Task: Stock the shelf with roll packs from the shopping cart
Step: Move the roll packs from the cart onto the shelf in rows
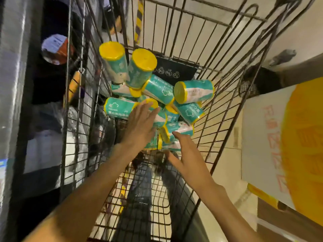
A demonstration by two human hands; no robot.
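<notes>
Several teal roll packs (162,91) with yellow ends lie heaped at the far end of the wire shopping cart (225,109). Two of them (141,69) stand tilted against the cart's left wall. My left hand (141,126) reaches over the heap with straight fingers, its fingertips on a roll pack (120,107) near the middle. My right hand (187,154) hovers lower and to the right, fingers spread, its index finger close to a roll pack (180,129) at the heap's near edge. Neither hand holds anything.
A dark shelf unit (15,84) with goods rises along the left of the cart. A white and yellow carton (272,137) stands on the right. A dark mat (174,70) lies at the cart's far end. Pale floor tiles show through the wire bottom.
</notes>
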